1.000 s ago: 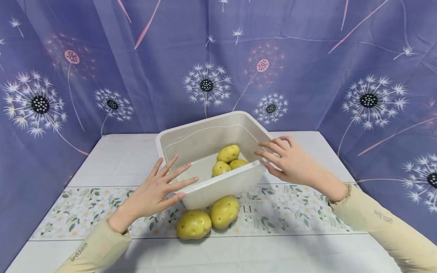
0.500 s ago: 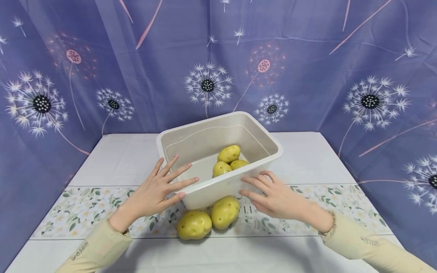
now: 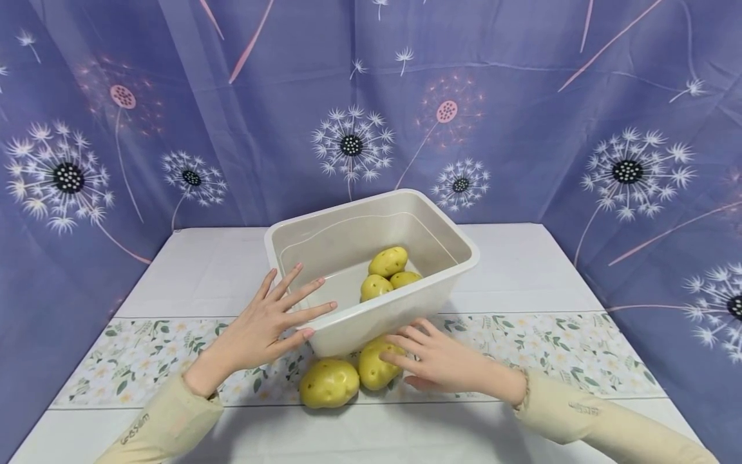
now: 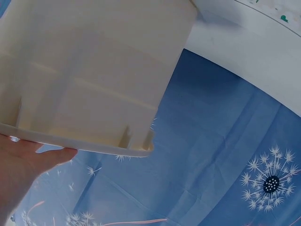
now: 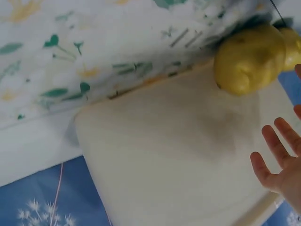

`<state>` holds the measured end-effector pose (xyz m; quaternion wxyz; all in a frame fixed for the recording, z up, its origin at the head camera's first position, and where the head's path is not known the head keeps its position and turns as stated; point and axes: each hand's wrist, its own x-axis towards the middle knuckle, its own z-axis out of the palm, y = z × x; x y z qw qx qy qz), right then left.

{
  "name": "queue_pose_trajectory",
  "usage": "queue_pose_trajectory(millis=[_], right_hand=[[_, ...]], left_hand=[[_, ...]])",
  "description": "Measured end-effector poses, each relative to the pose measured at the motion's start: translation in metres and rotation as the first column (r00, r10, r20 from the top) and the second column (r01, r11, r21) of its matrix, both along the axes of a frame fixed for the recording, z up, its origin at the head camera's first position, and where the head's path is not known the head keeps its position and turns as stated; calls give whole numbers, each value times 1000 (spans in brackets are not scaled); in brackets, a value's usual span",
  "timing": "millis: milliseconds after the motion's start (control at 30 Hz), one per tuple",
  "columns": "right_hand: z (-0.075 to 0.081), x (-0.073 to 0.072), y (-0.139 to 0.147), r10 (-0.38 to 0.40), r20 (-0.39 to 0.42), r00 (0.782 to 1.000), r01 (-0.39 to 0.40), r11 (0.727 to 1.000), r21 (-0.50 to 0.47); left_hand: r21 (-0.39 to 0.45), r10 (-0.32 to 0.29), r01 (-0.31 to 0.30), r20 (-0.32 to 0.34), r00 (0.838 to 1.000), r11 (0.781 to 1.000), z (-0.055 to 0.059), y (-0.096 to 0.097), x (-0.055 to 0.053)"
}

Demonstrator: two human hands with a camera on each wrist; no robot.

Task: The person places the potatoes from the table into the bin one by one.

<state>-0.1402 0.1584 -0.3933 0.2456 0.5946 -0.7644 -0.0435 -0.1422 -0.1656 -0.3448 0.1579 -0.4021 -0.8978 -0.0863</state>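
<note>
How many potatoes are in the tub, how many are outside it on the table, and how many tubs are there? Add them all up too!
Potatoes seen inside the tub: 3
Potatoes outside it on the table: 2
Tubs: 1
Total: 6

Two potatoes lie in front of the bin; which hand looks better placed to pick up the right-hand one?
Probably the right hand: in the head view its fingers overlap that potato, and it holds nothing. The left hand is spread at the near-left corner of the bin.
</note>
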Motion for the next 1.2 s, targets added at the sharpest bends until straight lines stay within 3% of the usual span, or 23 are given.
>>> queue_pose_trajectory(millis=[500,767,1200], right_hand=[[-32,-13,-13,9,-54,998,-6,998,70],[-36,-16,-17,27,-96,995,-20,997,74],[-37,-15,-18,-6,-137,991,23,992,123]], left_hand=[[9,10,-10,13,1000,1000,0,0,1],[10,7,-7,11,1000,1000,0,1,1],[12,4,-4,11,1000,1000,1,1,2]])
